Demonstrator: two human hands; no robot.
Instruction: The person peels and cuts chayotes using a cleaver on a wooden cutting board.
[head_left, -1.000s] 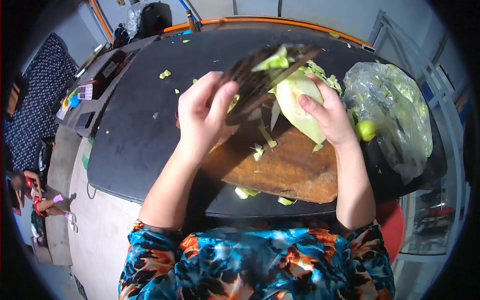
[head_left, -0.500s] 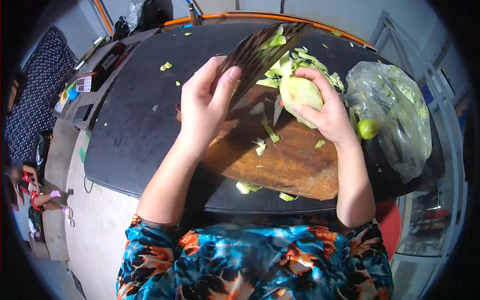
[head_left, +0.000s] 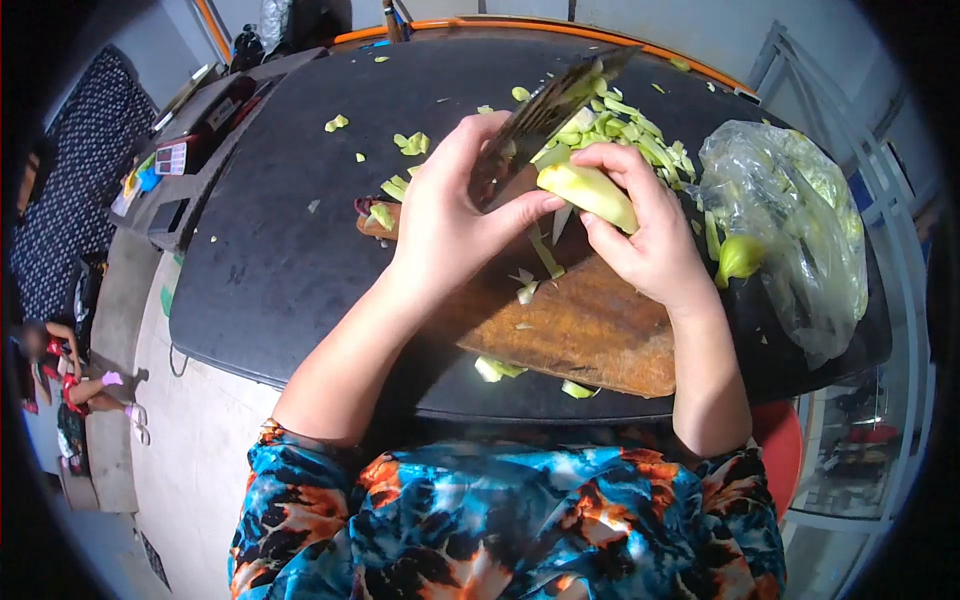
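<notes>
My left hand (head_left: 455,215) is closed around a knife (head_left: 545,110) with a broad, dark blade; its handle is hidden in the hand. The blade slants up and away to the right, with greenish bits or reflections on its face. In my right hand (head_left: 650,225) is a pale green peeled vegetable (head_left: 590,192), held up beside the blade; its exact kind is unclear. My left thumb reaches to its near side. Below both hands lies a wooden cutting board (head_left: 580,325) with a few scraps. Cut green pieces (head_left: 640,135) are heaped beyond it.
A clear plastic bag (head_left: 790,220) with pale green contents lies at the right, beside a whole green fruit or vegetable (head_left: 739,258). Scraps dot the black table (head_left: 270,230). A red stool (head_left: 778,455) stands at the lower right. A person (head_left: 75,385) sits far left.
The vegetable has turned from upright to lying sideways in my right hand. My left hand has moved right, bringing its thumb close to it. The blade now shows more edge-on, and fresh scraps lie left of it.
</notes>
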